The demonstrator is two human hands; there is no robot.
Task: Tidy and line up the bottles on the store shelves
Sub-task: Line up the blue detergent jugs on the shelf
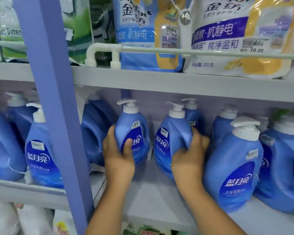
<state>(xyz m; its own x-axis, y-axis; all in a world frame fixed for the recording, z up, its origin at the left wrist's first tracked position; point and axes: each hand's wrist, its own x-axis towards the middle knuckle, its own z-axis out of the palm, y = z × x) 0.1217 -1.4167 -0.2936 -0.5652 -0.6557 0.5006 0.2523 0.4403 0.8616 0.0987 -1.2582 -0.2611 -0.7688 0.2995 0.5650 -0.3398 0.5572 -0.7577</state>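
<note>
L hand (119, 156) grips one bottle (132, 133), R hand (188, 155) grips another (173, 143). Pull both to shelf (159, 197) front edge, labels facing out, w/ even gaps.

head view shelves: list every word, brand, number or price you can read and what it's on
"蓝月亮": blue bottle gripped by left hand, at
"蓝月亮": bottle held by right hand, at
"蓝月亮": front right bottle
"蓝月亮": bottle left of the post
"金纺", "抗静电": blue pouch
"金纺", "抗静电", "纯净温和", "10.00", "910克": white pouch
Bottle price stickers and small print: too blurred.
</note>
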